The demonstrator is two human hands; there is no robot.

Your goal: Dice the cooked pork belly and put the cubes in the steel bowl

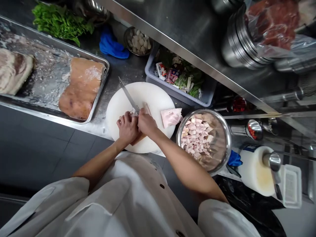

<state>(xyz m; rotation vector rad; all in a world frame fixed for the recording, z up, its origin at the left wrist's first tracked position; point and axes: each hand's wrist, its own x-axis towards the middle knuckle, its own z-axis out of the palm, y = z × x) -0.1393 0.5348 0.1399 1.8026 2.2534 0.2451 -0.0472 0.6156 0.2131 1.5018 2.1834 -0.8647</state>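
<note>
On a round white cutting board (pixel 158 95), my right hand (pixel 146 123) is wrapped round the handle of a knife (pixel 128 96), whose blade points up and to the left. Close beside it, my left hand (pixel 128 129) presses with bent fingers on a piece of meat (pixel 138 138), mostly hidden beneath both hands. A pale slab of meat (pixel 171 117) lies at the board's right edge. Right of the board, a steel bowl (pixel 223 138) holds many small meat cubes (pixel 197 135).
A metal tray (pixel 46 113) with large meat slabs stands at the left. Behind the board are leafy greens (pixel 59 23), a blue cloth (pixel 112 44), a bowl of white cloves (pixel 139 42) and a scrap bin (pixel 177 90). A steel shelf edge (pixel 187 54) crosses above.
</note>
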